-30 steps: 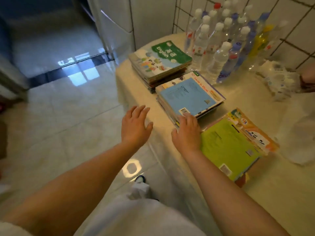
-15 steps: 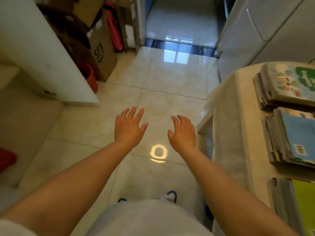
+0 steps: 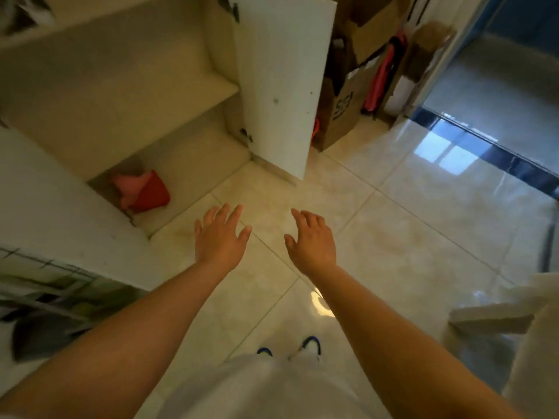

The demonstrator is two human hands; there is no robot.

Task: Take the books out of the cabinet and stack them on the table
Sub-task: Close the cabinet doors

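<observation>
Nearest: white-clad torso and a blue-edged shoe (image 3: 311, 346) at 6 o'clock on the tiled floor (image 3: 393, 237). Both forearms reach forward over bare floor. Left hand (image 3: 219, 237) just left of centre, its grip spread, fingers straight and fanned, holding nothing. Right hand (image 3: 311, 240) just right of centre, its grip loose and spread too, fingers slightly bent, holding nothing. The hands sit side by side, apart, touching nothing.

Counter (image 3: 496, 319): only a pale corner shows at 4 o'clock; any stacks on it are out of view.

Further out, at 10 to 11 o'clock, the cabinet (image 3: 127, 95) stands with its door (image 3: 281, 86) swung wide at 12 o'clock. Visible shelves look bare. A red item (image 3: 145, 192) lies on the bottom shelf at 9 o'clock; blurred, cannot tell whether it is a book. No other books are visible inside; the upper left corner is dark and unreadable. Cardboard boxes (image 3: 348, 107) beyond the door at 1 o'clock, a doorway at 2 o'clock.

Step, as judged: empty-handed, facing the cabinet to fetch more. Next move calls for bending low toward the bottom shelf at 9 o'clock, checking whether the red item is a book, then gripping it with both hands and carrying it to the counter at 4 o'clock.
</observation>
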